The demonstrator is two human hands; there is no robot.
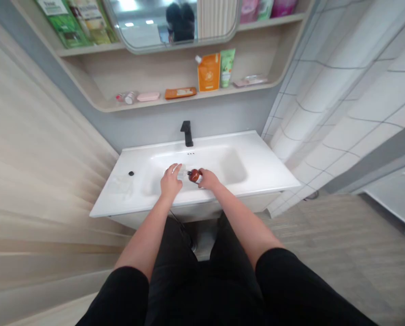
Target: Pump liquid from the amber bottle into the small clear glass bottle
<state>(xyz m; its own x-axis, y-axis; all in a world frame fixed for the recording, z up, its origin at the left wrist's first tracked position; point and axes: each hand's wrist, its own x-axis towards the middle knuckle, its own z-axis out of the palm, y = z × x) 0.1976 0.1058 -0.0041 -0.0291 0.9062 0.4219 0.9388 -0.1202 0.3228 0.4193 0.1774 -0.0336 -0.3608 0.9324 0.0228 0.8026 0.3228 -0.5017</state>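
Over the white sink (234, 165), my right hand (208, 179) is closed around a small amber bottle (195, 175) with a pale label. The bottle lies tipped on its side, its dark neck pointing left. My left hand (171, 182) grips a clear container (182, 172), whose mouth faces the bottle's neck. Whether the two touch, and whether any liquid passes between them, is too small to tell. A round black cap (131, 173) rests on the left part of the counter. Beside it lies something transparent (121, 184) that I cannot make out.
A black faucet (186, 134) rises behind the basin. Above it, a shelf (148, 105) carries an orange pouch (209, 72), a green tube (227, 68) and several small items. A mirror (144, 27) hangs higher. A curtain (36, 136) borders the left, white tiles (345, 149) the right.
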